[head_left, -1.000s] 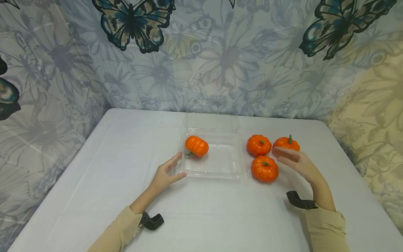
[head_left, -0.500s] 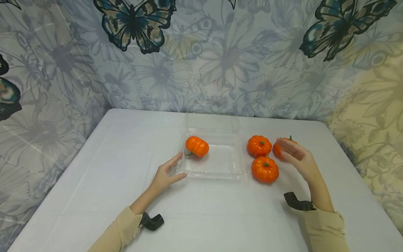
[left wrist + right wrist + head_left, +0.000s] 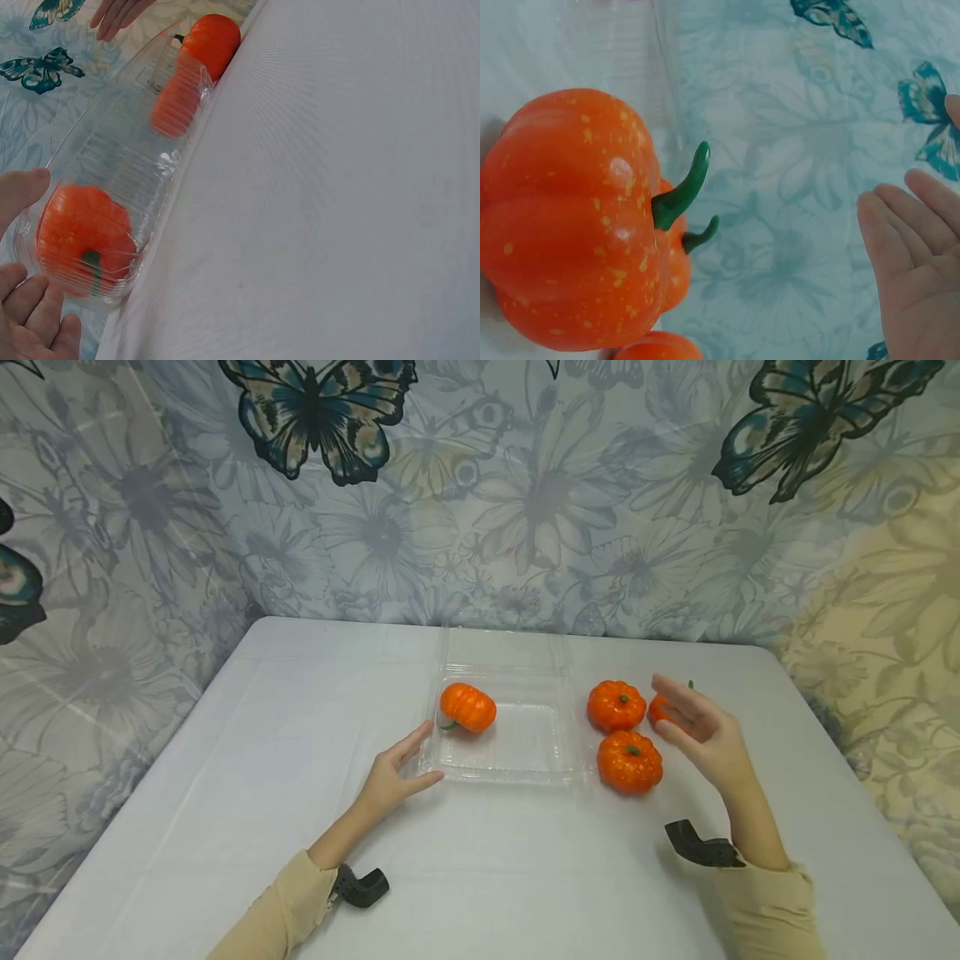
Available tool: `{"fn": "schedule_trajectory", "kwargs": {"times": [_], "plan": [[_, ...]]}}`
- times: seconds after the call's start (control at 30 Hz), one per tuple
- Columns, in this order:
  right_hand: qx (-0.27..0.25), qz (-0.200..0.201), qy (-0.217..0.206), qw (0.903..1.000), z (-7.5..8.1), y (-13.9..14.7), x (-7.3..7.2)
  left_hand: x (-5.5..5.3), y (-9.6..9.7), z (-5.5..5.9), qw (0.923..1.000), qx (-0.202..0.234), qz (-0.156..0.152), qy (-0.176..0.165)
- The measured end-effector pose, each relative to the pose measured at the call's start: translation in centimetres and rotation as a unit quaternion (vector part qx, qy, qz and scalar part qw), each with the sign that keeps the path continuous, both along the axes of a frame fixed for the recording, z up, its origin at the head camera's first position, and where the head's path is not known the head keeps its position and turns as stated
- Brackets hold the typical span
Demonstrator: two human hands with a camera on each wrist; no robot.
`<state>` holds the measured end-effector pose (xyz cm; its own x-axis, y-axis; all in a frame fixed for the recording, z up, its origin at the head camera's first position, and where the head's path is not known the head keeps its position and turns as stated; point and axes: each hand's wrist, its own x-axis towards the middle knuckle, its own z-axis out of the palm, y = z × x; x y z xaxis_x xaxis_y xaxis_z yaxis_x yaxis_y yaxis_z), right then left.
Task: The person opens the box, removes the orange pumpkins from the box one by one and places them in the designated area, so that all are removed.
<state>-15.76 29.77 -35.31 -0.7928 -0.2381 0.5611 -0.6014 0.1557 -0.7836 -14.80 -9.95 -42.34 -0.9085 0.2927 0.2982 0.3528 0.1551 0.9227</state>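
A clear plastic clamshell container (image 3: pixel 525 742) lies with its lid spread back, and one small orange pumpkin (image 3: pixel 468 707) rests on its side in the left part. At the container's left edge is my left hand (image 3: pixel 395 774), thumb and fingers spread around the near corner. My right hand (image 3: pixel 708 739), fingers extended and holding nothing, hovers over the pumpkin group at right. A speckled pumpkin (image 3: pixel 630 763) sits nearest, a second pumpkin (image 3: pixel 616 706) behind it. The third pumpkin (image 3: pixel 663 713) is partly hidden by the right hand. Green stems show in the right wrist view.
A white-covered table (image 3: pixel 300 693) carries everything. Behind it and to the sides hangs a floral wall covering (image 3: pixel 540 510) with butterflies. A dark wrist mount (image 3: pixel 701 846) juts out from the right sleeve, another mount (image 3: pixel 362 887) from the left.
My right hand shifts slightly left and up over the pumpkins, its fingers spreading apart from the thumb. The left hand, container and pumpkins stay put.
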Motion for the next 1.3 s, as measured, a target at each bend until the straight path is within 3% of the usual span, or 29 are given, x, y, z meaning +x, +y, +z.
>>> {"fn": "schedule_trajectory", "kwargs": {"times": [0.3,0.53,0.77,0.93,1.1,1.2,1.3], "plan": [[0.078,-0.031,0.061,0.9946,0.1,-1.3,0.0,0.0,-0.1,0.0,1.0000,0.001,-0.005,0.005],[0.129,-0.059,0.063,0.9879,0.5,-3.0,0.0,-0.1,0.0,-0.1,0.9999,0.001,-0.001,0.013],[0.172,-0.075,0.080,0.9790,2.2,-5.6,0.8,-0.1,-0.1,-0.3,0.9998,0.004,0.007,0.021],[0.201,-0.069,0.088,0.9732,1.5,-6.4,-0.5,-0.1,-0.1,-0.2,0.9995,0.002,0.013,0.030],[0.232,-0.029,0.072,0.9697,1.1,-7.8,-1.7,-0.2,0.0,-0.1,0.9994,0.007,0.009,0.032],[0.211,-0.001,0.069,0.9750,2.1,-9.5,-1.2,-0.3,-0.1,-0.1,0.9995,0.012,0.006,0.029],[0.172,0.021,0.096,0.9802,2.9,-11.1,-0.9,-0.2,-0.1,-0.2,0.9996,0.011,0.004,0.026]]}}
